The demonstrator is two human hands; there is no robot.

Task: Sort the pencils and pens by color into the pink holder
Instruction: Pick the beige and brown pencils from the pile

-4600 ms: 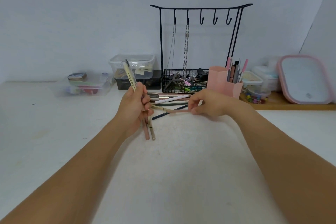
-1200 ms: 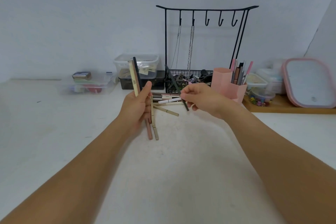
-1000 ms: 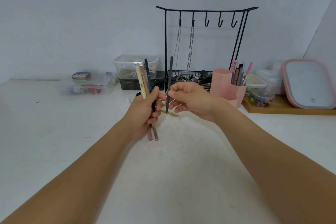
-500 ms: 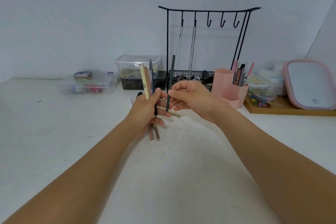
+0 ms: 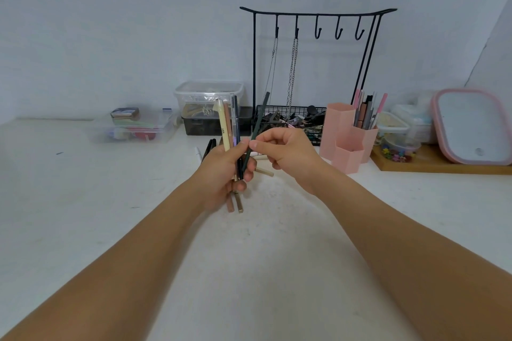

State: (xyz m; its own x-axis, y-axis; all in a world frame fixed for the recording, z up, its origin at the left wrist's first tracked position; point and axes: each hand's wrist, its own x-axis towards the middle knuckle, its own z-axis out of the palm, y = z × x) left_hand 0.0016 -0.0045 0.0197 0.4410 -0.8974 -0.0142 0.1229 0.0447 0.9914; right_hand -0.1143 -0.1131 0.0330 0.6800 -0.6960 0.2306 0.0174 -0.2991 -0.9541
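Both forearms reach forward over the white table [image 5: 83,216], hands meeting at centre. The left hand [image 5: 221,171] is clenched around a bundle of pens [image 5: 229,124], held near upright with tips toward 12 o'clock and lower ends poking out below the fist. The right hand [image 5: 285,152] pinches a dark green pencil [image 5: 257,124] between thumb and forefinger, leaning toward 1 o'clock, its lower end touching the left fingers. The pink holder [image 5: 346,137] stands at 3 o'clock of the hands, already holding several pens in 1 compartment.
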